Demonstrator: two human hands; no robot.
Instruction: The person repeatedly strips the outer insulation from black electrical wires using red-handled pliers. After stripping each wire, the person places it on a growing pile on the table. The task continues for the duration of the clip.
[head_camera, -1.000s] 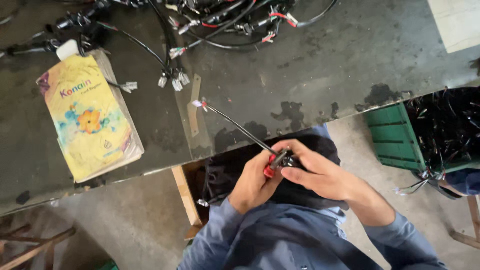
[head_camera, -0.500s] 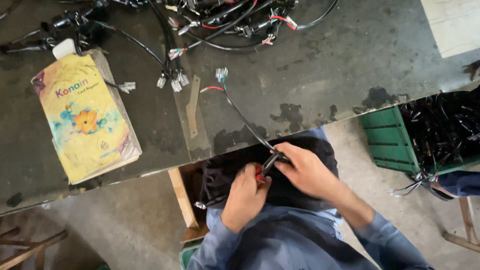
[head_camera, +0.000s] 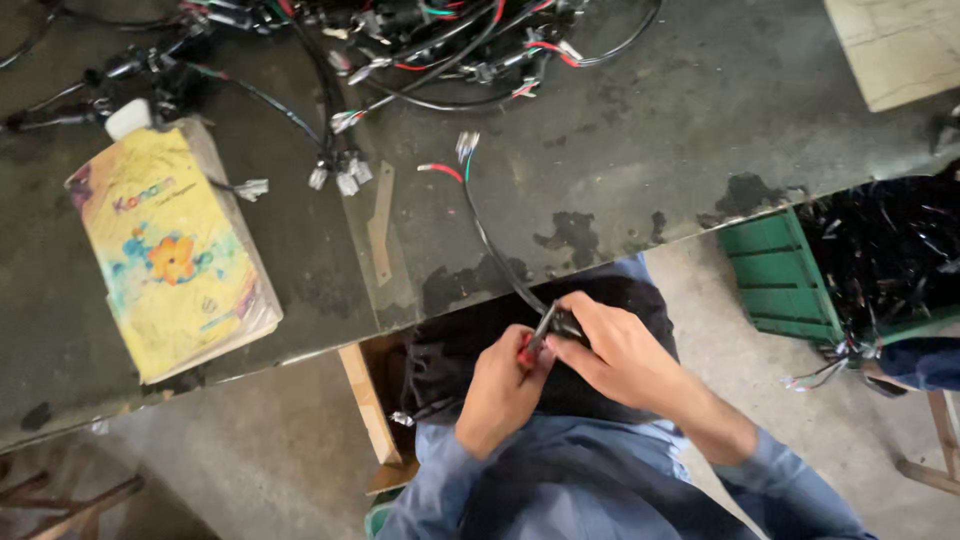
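Note:
A thin black cable (head_camera: 490, 245) runs from my lap up onto the dark workbench (head_camera: 640, 130), ending in red and green leads with a small white connector (head_camera: 466, 145). My right hand (head_camera: 615, 350) pinches the cable's near end against a small black part. My left hand (head_camera: 500, 385) holds a red-handled tool (head_camera: 530, 345) at that same spot. Both hands are over my lap, below the bench's front edge.
A heap of black wiring harnesses (head_camera: 420, 50) with connectors lies along the bench's far side. A yellow worn book (head_camera: 175, 250) lies at the left. A green crate (head_camera: 800, 275) full of black wires stands at the right. A wooden stool frame (head_camera: 365, 400) shows beneath me.
The cable's free end has swung farther up and onto the bench. My hands stay together at its near end, the left now closer to the right.

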